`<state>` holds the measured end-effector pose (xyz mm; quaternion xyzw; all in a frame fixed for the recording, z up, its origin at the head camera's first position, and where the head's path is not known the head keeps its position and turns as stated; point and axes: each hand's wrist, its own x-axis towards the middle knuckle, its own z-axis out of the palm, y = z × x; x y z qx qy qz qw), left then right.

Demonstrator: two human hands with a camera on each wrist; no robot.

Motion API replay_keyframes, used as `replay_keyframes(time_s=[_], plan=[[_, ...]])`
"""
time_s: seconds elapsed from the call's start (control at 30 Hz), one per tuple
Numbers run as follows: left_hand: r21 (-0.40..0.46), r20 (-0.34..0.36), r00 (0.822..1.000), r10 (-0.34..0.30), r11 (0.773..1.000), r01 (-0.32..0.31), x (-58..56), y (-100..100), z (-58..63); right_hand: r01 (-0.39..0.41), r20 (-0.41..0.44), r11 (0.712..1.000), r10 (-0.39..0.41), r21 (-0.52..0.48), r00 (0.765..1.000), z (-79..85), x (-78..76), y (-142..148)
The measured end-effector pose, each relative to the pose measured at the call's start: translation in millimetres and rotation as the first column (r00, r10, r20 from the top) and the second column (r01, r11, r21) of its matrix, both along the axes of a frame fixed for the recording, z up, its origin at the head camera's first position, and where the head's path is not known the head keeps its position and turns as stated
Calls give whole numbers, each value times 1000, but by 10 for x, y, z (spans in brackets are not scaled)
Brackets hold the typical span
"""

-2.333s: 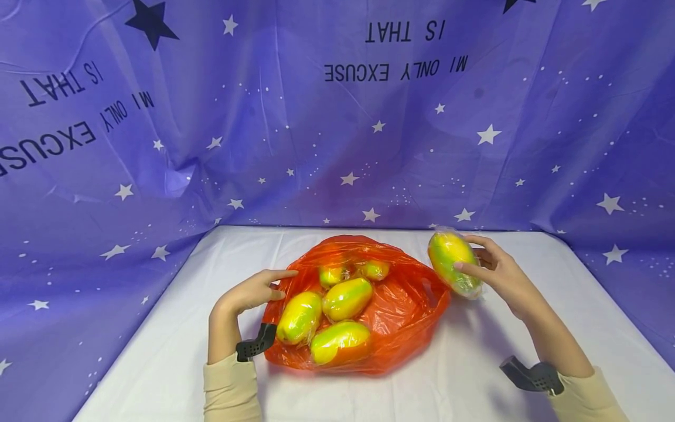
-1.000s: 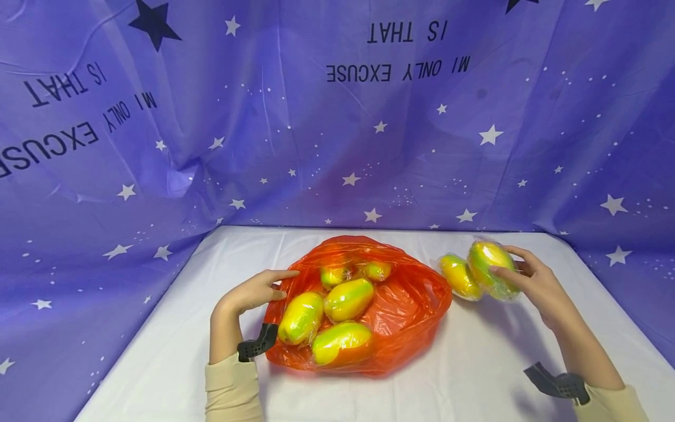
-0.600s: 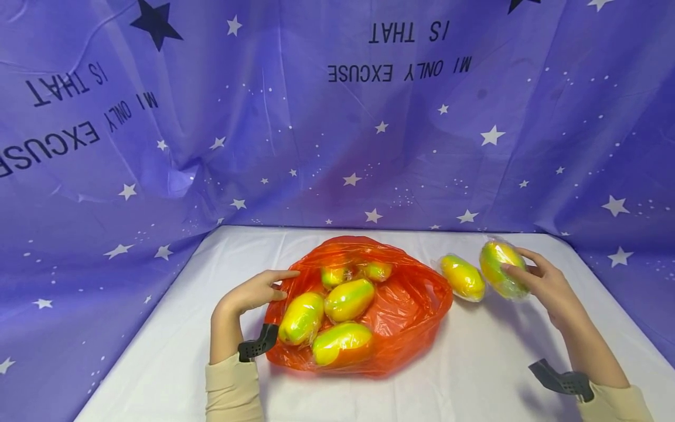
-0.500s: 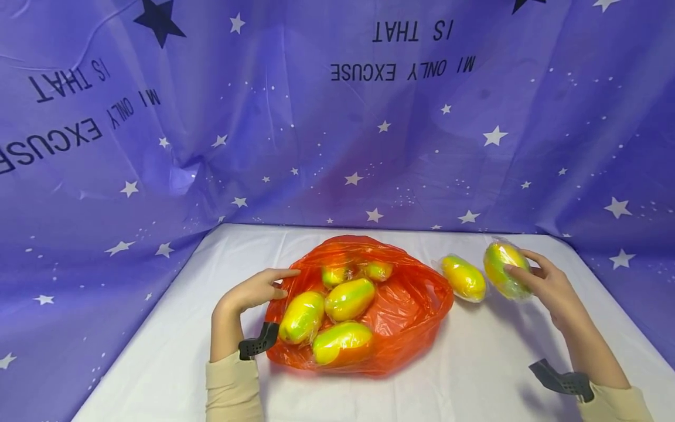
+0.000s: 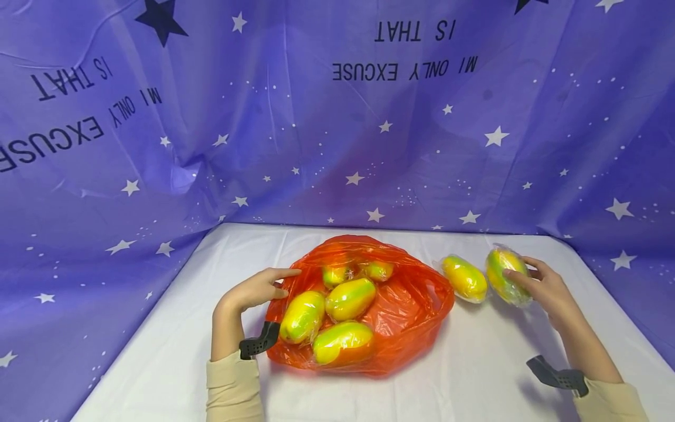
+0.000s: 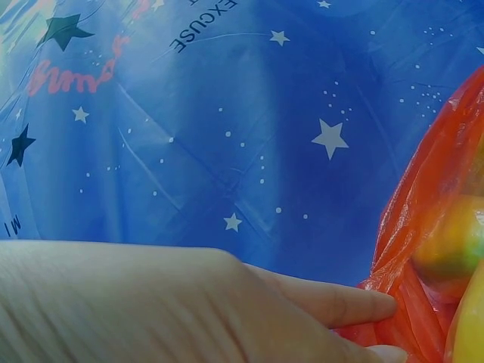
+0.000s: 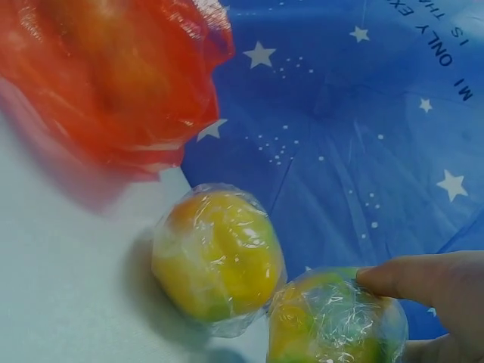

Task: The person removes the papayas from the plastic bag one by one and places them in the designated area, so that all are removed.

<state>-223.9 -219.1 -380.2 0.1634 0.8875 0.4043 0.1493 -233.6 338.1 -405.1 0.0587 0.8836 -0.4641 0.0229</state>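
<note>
My right hand (image 5: 545, 287) grips a plastic-wrapped yellow-green papaya (image 5: 505, 274), low over the right part of the table, thumb on the near side. Just left of it lies another wrapped papaya (image 5: 464, 278); in the right wrist view the held papaya (image 7: 333, 321) overlaps its edge. A red plastic bag (image 5: 403, 305) sits mid-table with its mouth spread, and several papayas (image 5: 350, 299) show inside. At the bag's left rim, my left hand (image 5: 255, 288) pinches the film between thumb and forefinger; the left wrist view shows the fingertips (image 6: 382, 305) right at the gathered red film.
The table (image 5: 464, 375) has a white cover. A purple curtain (image 5: 343, 146) with stars and lettering hangs behind it and at both sides. Each wrist wears a black camera mount (image 5: 559, 375).
My right hand has carried its papaya from beside the bag to the right and lowered it slightly, uncovering the one on the table. My left hand has stayed at the bag's rim.
</note>
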Motion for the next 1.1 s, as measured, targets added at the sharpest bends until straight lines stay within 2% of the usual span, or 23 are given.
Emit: replay_keyframes(time_s=[0.23,0.8,1.1], plan=[[-15,-3,1000,4,1000,-4,-3,6,-4,-2,28,1000,2,-3,1000,-28,-53,-6],[-17,-6,1000,-5,1000,5,-12,-2,-10,-28,56,999,26,23,998,-116,-61,27],[-19,-10,1000,-8,1000,8,-5,13,8,-33,169,999,35,-18,985,-131,-66,61]])
